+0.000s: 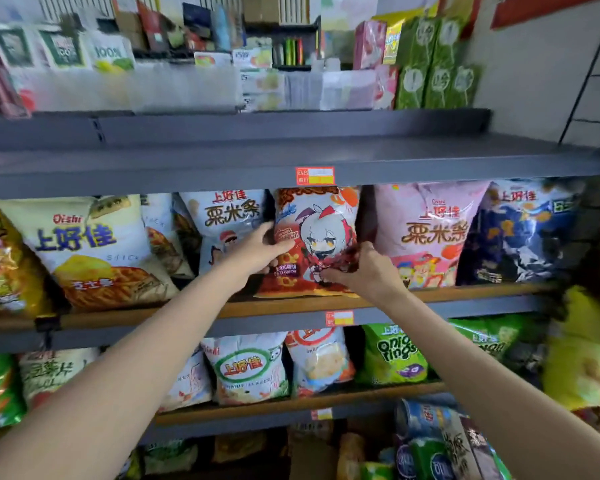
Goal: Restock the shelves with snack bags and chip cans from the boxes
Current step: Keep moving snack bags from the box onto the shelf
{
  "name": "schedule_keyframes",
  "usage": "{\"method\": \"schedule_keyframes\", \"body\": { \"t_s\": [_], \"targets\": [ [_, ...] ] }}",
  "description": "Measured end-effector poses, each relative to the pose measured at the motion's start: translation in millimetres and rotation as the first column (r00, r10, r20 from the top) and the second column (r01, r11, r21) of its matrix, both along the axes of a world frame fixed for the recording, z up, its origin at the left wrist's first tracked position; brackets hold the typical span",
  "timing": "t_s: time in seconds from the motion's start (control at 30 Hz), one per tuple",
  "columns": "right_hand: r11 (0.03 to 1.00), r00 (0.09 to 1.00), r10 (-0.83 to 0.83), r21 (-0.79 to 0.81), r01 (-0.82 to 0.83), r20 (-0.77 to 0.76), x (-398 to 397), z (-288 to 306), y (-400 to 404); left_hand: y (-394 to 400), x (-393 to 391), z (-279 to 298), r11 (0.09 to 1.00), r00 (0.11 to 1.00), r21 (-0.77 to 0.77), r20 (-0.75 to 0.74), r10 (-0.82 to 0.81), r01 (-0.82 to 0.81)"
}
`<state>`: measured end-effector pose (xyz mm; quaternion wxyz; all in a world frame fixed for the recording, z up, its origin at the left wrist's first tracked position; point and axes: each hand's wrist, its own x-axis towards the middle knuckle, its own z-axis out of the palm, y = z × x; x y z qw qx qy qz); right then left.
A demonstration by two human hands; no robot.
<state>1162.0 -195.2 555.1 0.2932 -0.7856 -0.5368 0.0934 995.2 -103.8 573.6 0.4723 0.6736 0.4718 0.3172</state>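
Left hand [257, 252]: grips the red bag's [314, 237] left edge, thumb on the front, fingers curled round the side.
Right hand [359, 270]: pinches the same bag low on its right edge, fingers bunched on the wrapper.
Red bag: upright on the middle shelf [284, 306], cartoon figure facing out, between a white bag [224, 220] and a pink bag [430, 230].
Further out: a blue bag [523, 230] right of the pink one; a yellow-white bag [94, 247] leaning at the left.
Shelf below: a green bag [394, 355] among other snack bags.
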Motion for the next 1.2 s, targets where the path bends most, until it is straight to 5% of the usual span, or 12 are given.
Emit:
{"method": "schedule_keyframes", "body": {
  "t_s": [0.23,0.5,0.87,1.03,1.2],
  "targets": [
    [0.999,0.994,-0.040,0.021,0.043,-0.102,-7.3,-4.0,45.4,25.6,19.2,-10.0,0.999,0.996,0.004,0.075,0.038,-0.038],
    [0.995,0.983,-0.066,0.068,0.079,-0.170,-7.8,-25.5,69.8,28.6,49.2,-37.4,0.904,0.931,0.373,-0.210,0.300,-0.207],
    [0.885,0.997,-0.046,0.465,0.014,0.057,-38.4,-26.3,54.5,11.2,16.7,-39.5,0.853,0.959,0.452,0.023,0.281,-0.261],
    [0.891,0.985,0.121,0.425,-0.161,0.120,-117.2,-38.6,44.6,-39.9,-67.5,-83.8,0.782,0.966,0.579,0.037,0.256,-0.230],
    [0.916,0.910,0.372,0.085,-0.392,0.185,-232.1,-87.4,27.5,-87.8,-230.6,-175.2,0.901,0.894,0.331,-0.251,0.372,-0.282]
  ]
}}
